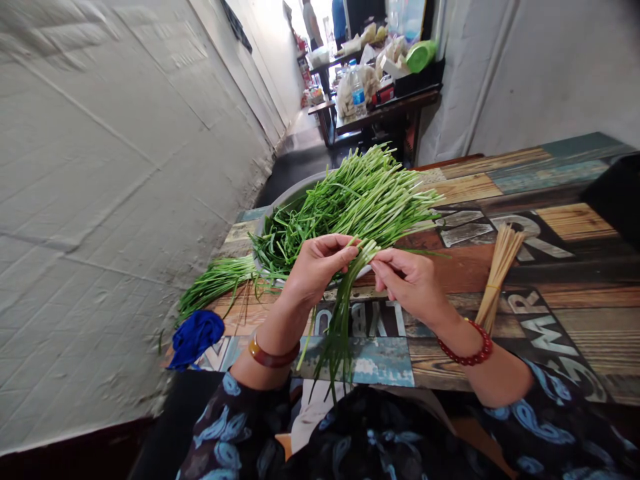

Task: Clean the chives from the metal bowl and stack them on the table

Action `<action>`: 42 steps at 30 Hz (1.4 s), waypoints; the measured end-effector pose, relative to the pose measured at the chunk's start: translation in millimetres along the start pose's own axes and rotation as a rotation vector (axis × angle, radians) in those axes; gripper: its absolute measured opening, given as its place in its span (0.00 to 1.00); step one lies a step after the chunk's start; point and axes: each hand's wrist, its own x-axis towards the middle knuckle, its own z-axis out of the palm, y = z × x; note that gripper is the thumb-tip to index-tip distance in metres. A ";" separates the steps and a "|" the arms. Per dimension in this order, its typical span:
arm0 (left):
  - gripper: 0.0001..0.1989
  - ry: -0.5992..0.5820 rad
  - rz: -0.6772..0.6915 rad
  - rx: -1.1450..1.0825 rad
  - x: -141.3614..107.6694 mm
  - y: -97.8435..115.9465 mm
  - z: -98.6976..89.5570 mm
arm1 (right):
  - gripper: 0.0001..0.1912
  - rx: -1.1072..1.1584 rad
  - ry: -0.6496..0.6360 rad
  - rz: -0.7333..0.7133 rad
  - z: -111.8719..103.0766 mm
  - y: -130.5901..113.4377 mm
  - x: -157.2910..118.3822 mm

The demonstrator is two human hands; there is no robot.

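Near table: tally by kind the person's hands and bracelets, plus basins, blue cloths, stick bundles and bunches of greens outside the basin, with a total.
Hands: 2, left hand, right hand
Bracelets: 2, amber bangle, beaded bracelet
Bunches: 2, held greens, lying greens
Basin: 1
Blue cloth: 1
Stick bundle: 1
Total: 9

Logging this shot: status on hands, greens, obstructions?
Left hand pinching green bunch. Right hand pinched at its pale ends. Leaves dangling. Heaped basin just beyond; hands unobstructed.

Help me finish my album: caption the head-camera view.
Left hand pinches a bunch of green stalks, right hand at its pale ends, near a heaped basin.
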 end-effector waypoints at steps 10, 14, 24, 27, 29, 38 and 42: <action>0.10 0.032 0.046 -0.063 -2.0 0.1 0.0 | 0.11 0.015 -0.005 -0.019 0.6 -1.8 -1.3; 0.11 0.029 0.053 -0.083 -2.9 -0.8 0.2 | 0.10 0.028 0.005 -0.045 1.4 -1.2 -1.2; 0.14 -0.064 0.036 -0.006 -2.2 3.3 3.0 | 0.09 0.031 0.023 -0.070 1.6 2.8 -1.5; 0.14 -0.103 0.044 0.015 -1.8 2.4 1.7 | 0.09 0.024 0.023 -0.064 1.4 3.9 -1.6; 0.14 -0.132 0.040 0.024 -1.8 1.1 -0.9 | 0.10 0.028 0.019 -0.061 1.5 5.0 -1.5; 0.12 -0.104 0.055 0.022 -7.3 -1.2 -14.5 | 0.11 0.012 0.021 -0.039 2.3 8.4 -1.4; 0.10 -0.083 0.120 0.065 -7.4 -1.9 -10.1 | 0.12 0.013 0.026 -0.038 1.6 8.0 -2.5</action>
